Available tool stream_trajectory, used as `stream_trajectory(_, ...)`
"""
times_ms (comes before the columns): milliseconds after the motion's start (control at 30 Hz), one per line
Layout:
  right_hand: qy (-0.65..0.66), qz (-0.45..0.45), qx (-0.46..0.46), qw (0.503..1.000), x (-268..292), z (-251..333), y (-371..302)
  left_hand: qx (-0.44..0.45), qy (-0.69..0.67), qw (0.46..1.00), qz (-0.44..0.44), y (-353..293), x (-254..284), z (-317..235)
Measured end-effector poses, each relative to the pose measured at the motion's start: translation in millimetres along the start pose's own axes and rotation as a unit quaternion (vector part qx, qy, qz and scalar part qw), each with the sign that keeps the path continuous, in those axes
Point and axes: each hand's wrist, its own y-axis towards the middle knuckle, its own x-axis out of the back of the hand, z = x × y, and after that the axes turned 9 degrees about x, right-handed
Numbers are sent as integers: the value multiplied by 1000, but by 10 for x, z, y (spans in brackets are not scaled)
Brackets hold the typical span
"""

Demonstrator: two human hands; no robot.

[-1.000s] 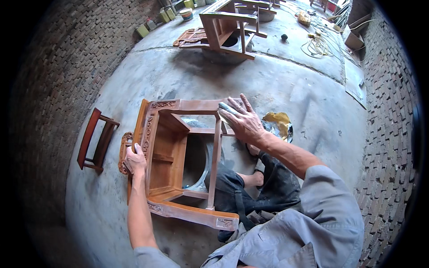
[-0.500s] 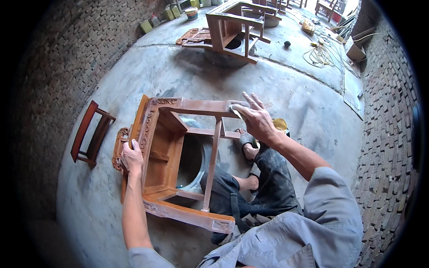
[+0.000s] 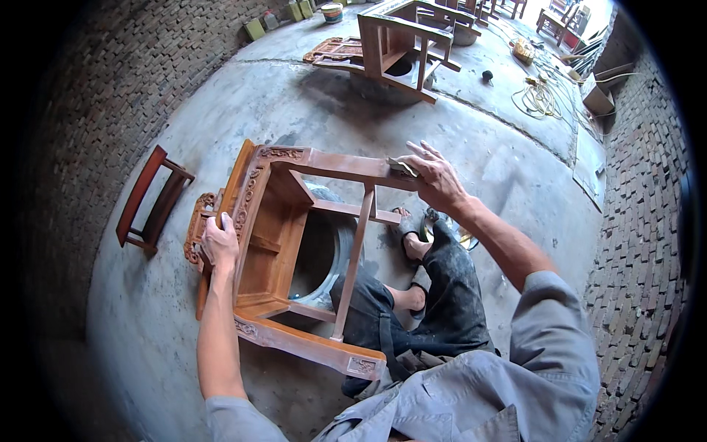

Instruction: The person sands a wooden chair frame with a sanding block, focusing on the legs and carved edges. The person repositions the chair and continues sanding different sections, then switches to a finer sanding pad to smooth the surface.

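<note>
Apparently sanding, the right hand (image 3: pixel 440 179), grip unclear, meets the chair's (image 3: pixel 254 272) far leg (image 3: pixel 346 164); the left hand (image 3: pixel 219 241) clasps its seat edge (image 3: pixel 240 171), bracing further strokes need.

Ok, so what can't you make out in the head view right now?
- Thin piece at the right hand: mostly covered by that hand; material unclear.
- Left hand: some fingertips hidden by the hand itself and the chair edge.
- Round tub: partly hidden by the chair and trouser leg.
- Shiny item: mostly behind the trouser leg.
- Farthest furniture: small, cut off by the top edge.
</note>
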Motion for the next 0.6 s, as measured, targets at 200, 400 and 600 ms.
stream_trajectory(200,-19,11,8,1000,56,-17,-14,-11,11,1000,-11,25,-34,81)
stream_trajectory(400,-26,18,29,999,14,-24,-49,8,2,1000,12,3,33,4)
stream_trajectory(600,-63,-23,61,996,-79,18,-142,19,32,999,17,-10,68,-60)
